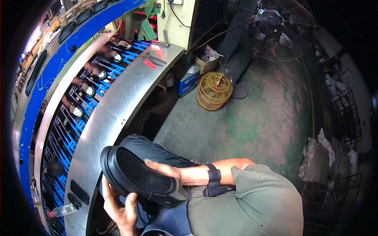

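A black shoe [138, 173] with a perforated upper and a thick sole is held over my lap between both hands. Its rounded toe points to the upper left. My left hand [118, 208] grips it near the toe from below, with the thumb on the near side and the fingers partly hidden beneath. My right hand [167, 171] reaches across from the right with its thumb along the far side of the shoe. The other right fingers are out of sight behind it. A dark band with a small device [214, 183] is strapped to my right forearm.
Left of me runs a curved metal ledge [104, 114] bearing a flat black object [80, 191], a clear bottle [63, 211] and a red strip [149, 64]. Several shoes [82, 86] sit on the blue-barred conveyor. A wicker cage [214, 91], blue can [188, 82] and large fan [281, 33] stand ahead.
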`<state>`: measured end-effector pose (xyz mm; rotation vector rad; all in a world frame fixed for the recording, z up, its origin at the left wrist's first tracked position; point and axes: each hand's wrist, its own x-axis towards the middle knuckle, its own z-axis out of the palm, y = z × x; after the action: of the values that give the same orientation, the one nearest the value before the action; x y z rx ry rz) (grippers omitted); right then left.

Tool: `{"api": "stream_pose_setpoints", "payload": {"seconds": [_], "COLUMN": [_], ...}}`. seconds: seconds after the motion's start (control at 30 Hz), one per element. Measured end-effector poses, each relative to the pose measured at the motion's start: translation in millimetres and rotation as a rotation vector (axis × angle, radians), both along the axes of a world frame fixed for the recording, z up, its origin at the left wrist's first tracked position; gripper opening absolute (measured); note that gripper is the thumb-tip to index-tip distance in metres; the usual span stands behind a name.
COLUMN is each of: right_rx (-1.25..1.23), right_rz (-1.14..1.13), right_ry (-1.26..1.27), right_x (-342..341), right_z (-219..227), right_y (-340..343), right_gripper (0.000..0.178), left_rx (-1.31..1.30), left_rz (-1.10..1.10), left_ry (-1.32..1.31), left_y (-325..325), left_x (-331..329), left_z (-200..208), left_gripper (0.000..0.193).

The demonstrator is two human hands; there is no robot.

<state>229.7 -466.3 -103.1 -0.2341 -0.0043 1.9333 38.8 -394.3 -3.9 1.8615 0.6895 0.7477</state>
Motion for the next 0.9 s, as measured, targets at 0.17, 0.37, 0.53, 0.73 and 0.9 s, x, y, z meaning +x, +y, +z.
{"api": "stream_pose_setpoints", "payload": {"seconds": [0.17,0.37,0.53,0.73,0.9], "right_rx": [0.237,0.108,0.336,0.770,0.995], "right_rz": [0.050,-0.039,-0.057,0.191,0.149], "right_ry": [0.084,-0.381,-1.576,-1.587,-1.618], "right_x": [9,-4,-50,-14,-51], "right_z": [-6,15,62,58,111], "right_y": [-7,18,47,50,115], "right_gripper": [0.060,0.059,0.071,0.054,0.064], "left_rx": [-0.095,0.089,-0.414,-0.939,-0.956], "left_rz": [-0.055,0.066,0.585,0.372,0.198], "left_ry": [0.115,-0.050,-0.415,-0.869,-0.885], "left_y": [3,-13,25,35,14], "left_x": [-1,0,-11,-88,-85], "left_z": [22,12,-5,-46,-55], "left_gripper": [0.067,0.105,0.052,0.060,0.080]}}
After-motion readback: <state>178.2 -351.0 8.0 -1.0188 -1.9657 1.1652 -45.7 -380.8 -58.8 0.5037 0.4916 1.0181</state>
